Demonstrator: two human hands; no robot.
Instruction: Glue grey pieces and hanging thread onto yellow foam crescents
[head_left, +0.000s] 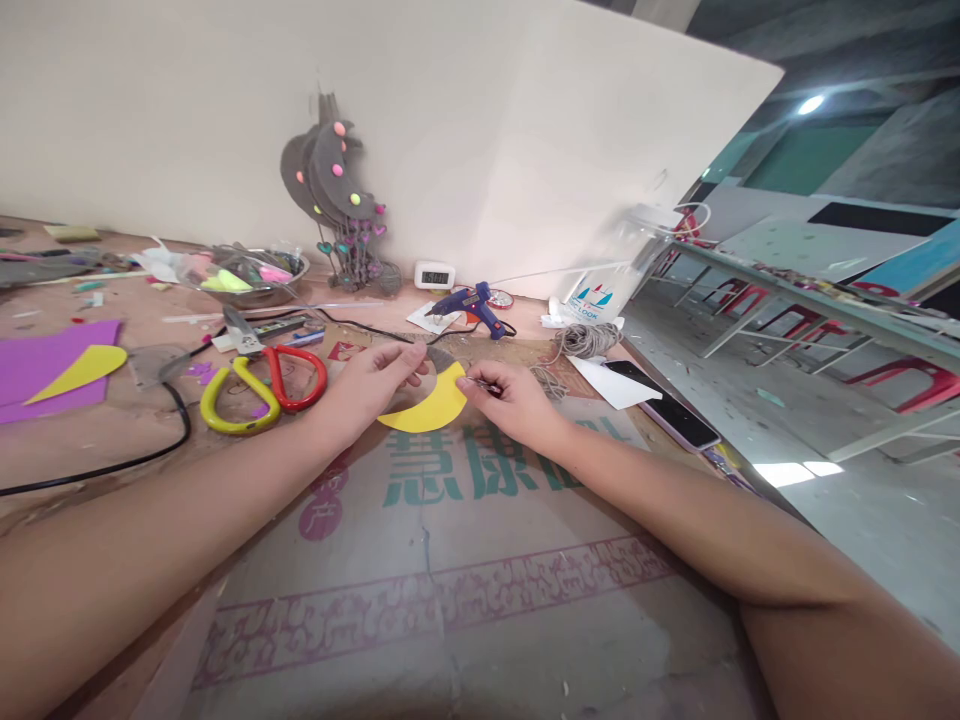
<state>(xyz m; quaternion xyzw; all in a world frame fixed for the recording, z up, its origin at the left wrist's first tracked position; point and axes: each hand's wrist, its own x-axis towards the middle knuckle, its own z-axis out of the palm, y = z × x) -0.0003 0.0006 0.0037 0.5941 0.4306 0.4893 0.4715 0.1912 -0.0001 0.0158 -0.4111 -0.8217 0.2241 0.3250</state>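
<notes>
A yellow crescent cutout (pixel 426 408) lies on the printed sheet in front of me, by a grey curved piece (pixel 442 358) that my left hand partly hides. My left hand (pixel 379 378) is over the crescent's left end, its fingers bent and somewhat apart, with nothing visible held in them. At the other end, my right hand (pixel 514 398) has thumb and fingers closed at the yellow tip. A small dark bit shows between those fingers, too small to name. Behind the hands lies a blue hot glue gun (pixel 474 306).
Scissors with yellow and red handles (pixel 296 380) lie left, beside purple sheets (pixel 52 375) and a black cable (pixel 180 420). A bowl of supplies (pixel 289 285), a hanging grey moon ornament (pixel 334 180) and a small clock (pixel 435 275) stand behind. Right are grey yarn (pixel 589 340) and a phone (pixel 667 405).
</notes>
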